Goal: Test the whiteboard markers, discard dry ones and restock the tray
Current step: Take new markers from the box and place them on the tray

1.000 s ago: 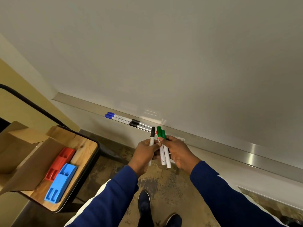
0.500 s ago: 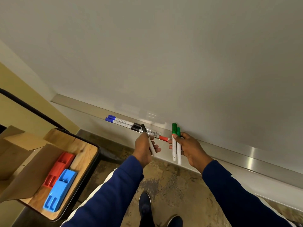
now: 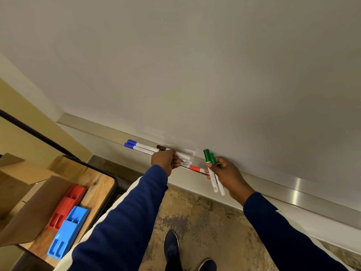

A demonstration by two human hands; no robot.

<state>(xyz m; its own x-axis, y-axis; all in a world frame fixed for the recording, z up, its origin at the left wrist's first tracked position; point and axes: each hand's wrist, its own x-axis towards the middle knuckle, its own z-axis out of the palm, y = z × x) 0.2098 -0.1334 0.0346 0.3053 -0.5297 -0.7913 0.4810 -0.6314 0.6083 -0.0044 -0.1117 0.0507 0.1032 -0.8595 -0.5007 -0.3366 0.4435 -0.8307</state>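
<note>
Change since half a second ago: the left hand [image 3: 165, 160] has gone from holding its black-capped white-barrelled marker [image 3: 161, 147] tilted below the ledge to pressing it down into the brushed-aluminium marker tray [image 3: 293, 190] under the matt white whiteboard [image 3: 195, 65]; the right hand [image 3: 228, 173] has kept its load and drifted slightly right. Left hand: fingers curled round white barrels at the tray, black cap showing just left of the knuckles; whether a second black marker lies beneath cannot be told. Right hand: thumb and fingers pinching two green-capped white markers [image 3: 207, 156] mid-barrel, caps up, tails down, just in front of the tray. Already in the tray: two blue-capped white markers [image 3: 134, 145] at the left end, one red-capped white marker [image 3: 195, 169] between the hands. Governing relation: the green pair stands roughly upright, across the tray's run, and the bare stretch lies right of the red marker, nearer the right hand; laying them in probably means turning them to lie lengthwise. Adjacent: wooden-topped side table [image 3: 97, 184] carrying an open cardboard box [image 3: 29, 192], a red plastic organiser [image 3: 68, 204] and a blue plastic organiser [image 3: 68, 231].
</note>
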